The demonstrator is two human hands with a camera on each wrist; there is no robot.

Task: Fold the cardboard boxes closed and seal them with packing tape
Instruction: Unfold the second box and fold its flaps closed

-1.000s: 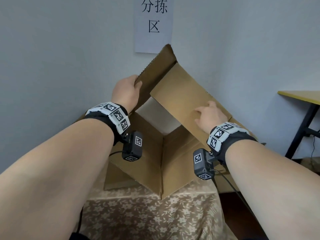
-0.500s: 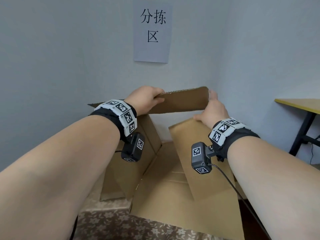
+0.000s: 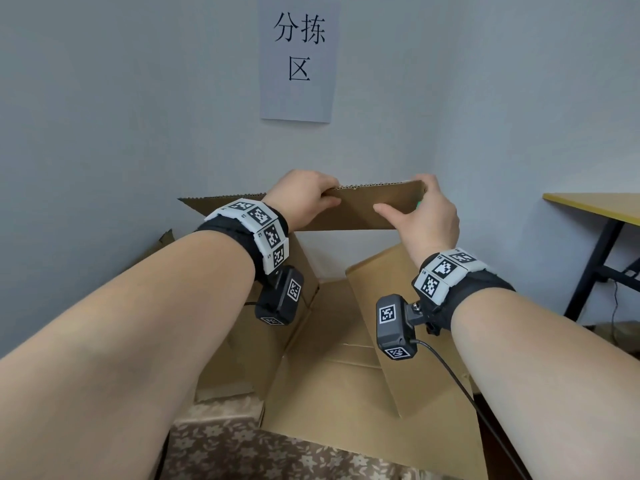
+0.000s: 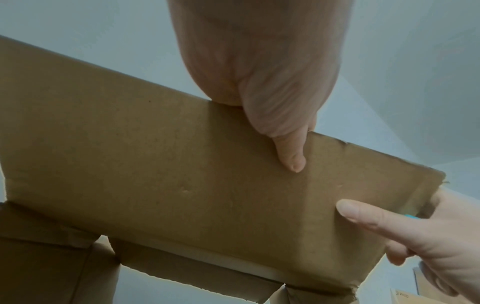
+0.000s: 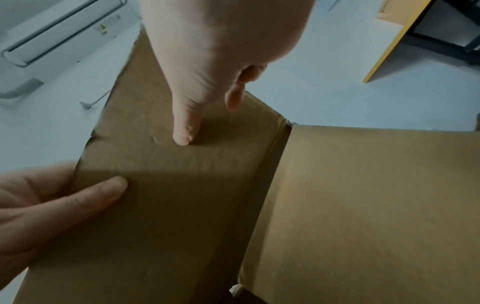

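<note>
Early going: left hand (image 3: 304,199) and right hand (image 3: 424,216) pinch the cardboard box's (image 3: 346,393) far flap (image 3: 363,209), other flaps unfolded, no tape visible.

On my feed the brown corrugated cardboard box (image 3: 349,386) looks matt and dry, its far flap (image 3: 363,211) showing a ragged, fluted cut edge and a few small dents on its face. It sits on a beige cloth with a white flower print (image 3: 277,452), soft and dull. I see a thin white paper sheet with black characters (image 3: 298,60) flat on the smooth, matt pale grey painted wall (image 3: 121,98). The black wrist cameras (image 3: 394,325) read as matt plastic. The yellow table top (image 3: 595,206) looks smooth, on black legs I take for metal.
</note>
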